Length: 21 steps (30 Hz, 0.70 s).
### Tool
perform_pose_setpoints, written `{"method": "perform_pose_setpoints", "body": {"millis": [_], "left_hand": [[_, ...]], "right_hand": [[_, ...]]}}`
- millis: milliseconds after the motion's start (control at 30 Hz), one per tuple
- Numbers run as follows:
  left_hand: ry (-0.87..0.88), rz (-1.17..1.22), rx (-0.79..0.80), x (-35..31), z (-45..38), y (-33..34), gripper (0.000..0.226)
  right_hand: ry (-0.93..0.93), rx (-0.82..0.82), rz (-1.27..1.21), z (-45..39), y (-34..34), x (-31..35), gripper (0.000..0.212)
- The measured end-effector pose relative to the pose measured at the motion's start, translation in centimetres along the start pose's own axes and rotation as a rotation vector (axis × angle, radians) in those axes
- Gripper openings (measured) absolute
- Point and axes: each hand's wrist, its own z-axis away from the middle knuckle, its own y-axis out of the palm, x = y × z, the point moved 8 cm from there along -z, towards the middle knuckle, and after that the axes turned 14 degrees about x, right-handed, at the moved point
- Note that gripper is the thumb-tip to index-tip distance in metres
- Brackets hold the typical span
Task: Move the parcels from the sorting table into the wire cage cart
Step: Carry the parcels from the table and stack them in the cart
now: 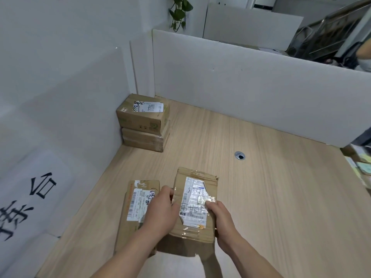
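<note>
A taped cardboard parcel (195, 189) with a torn white label sits near the front edge of the wooden sorting table (271, 187). My left hand (160, 211) grips its left side and my right hand (219, 219) grips its right side, thumb on the label. Right beside it on the left lies a second brown parcel (136, 203) with a barcode label, partly under my left hand. Two more parcels are stacked in the far left corner, a labelled box (143, 115) on top of a flatter one (145, 140). The wire cage cart is not in view.
White partition walls (251, 85) close the table at the back and left. A round cable hole (239, 155) sits in the table's middle. Stacked items (359, 163) stand at the right edge. A sheet with large black characters (30, 199) hangs on the left.
</note>
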Motion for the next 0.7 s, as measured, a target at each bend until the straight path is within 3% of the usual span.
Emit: {"method": "perform_pose_setpoints", "body": {"millis": [167, 467, 700], "left_hand": [[0.009, 0.023, -0.001, -0.2, 0.2, 0.0, 0.013], [0.054, 0.010, 0.028, 0.3, 0.3, -1.0, 0.018], [0.024, -0.261, -0.164, 4.0, 0.7, -4.4, 0.037]], "right_hand": [[-0.060, 0.034, -0.003, -0.2, -0.4, 0.7, 0.021], [-0.095, 0.068, -0.006, -1.2, -1.0, 0.8, 0.028], [-0.080, 0.067, 0.009, -1.5, -0.8, 1.0, 0.026]]}}
